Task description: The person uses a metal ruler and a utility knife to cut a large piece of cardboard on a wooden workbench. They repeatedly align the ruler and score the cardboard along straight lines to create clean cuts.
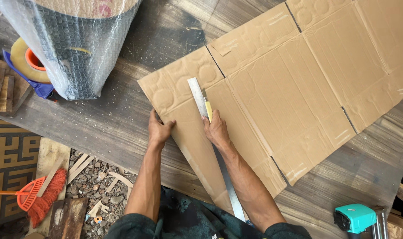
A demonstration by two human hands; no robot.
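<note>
A large flattened cardboard box (290,84) lies on a dark wooden table (122,119). A long steel ruler (196,93) runs diagonally across its left part, toward my body. My right hand (215,129) grips a yellow utility knife (207,108), whose blade rests against the ruler's right edge on the cardboard. My left hand (159,130) presses flat on the cardboard strip left of the ruler, fingers spread at the board's edge.
A bubble-wrapped bundle (73,44) stands at the table's far left, beside a tape dispenser (29,66) and wood blocks (2,86). A teal tool (354,217) sits at the near right edge. An orange broom (33,199) and scrap lie on the gravel below.
</note>
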